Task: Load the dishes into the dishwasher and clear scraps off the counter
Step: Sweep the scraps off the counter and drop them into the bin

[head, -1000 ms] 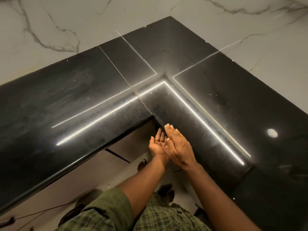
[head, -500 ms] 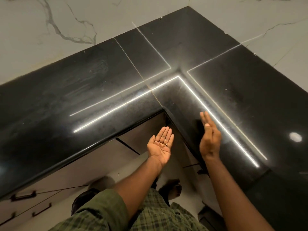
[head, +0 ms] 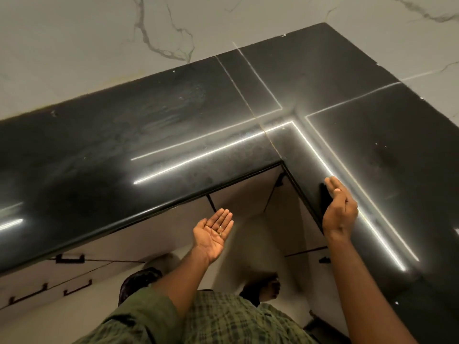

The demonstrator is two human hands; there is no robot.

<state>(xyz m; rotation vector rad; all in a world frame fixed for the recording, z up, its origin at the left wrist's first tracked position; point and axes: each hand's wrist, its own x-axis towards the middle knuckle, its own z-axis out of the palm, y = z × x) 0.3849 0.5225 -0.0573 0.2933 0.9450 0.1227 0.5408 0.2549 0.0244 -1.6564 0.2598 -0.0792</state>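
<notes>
The black L-shaped counter (head: 149, 135) bends at an inner corner in the middle of the view. My left hand (head: 211, 238) is cupped palm up below the counter's front edge, out in front of the cabinets, with a few tiny pale scraps (head: 219, 230) lying at the base of its fingers. My right hand (head: 340, 212) stands on its little-finger edge on the right wing of the counter, near the counter's inner edge, fingers straight and together, holding nothing. A few white specks (head: 380, 145) lie further right on the counter. No dishes or dishwasher are in view.
White marble wall (head: 99, 45) backs the counter on both sides. Pale cabinet fronts with dark handles (head: 69, 258) sit below the left wing. My feet (head: 263, 286) stand on the floor in the corner. Bright light strips reflect on the stone.
My hands were pressed together at the counter's inner corner. They have separated: the right hand moved right onto the counter, the left hand stays below the edge, palm up with scraps.
</notes>
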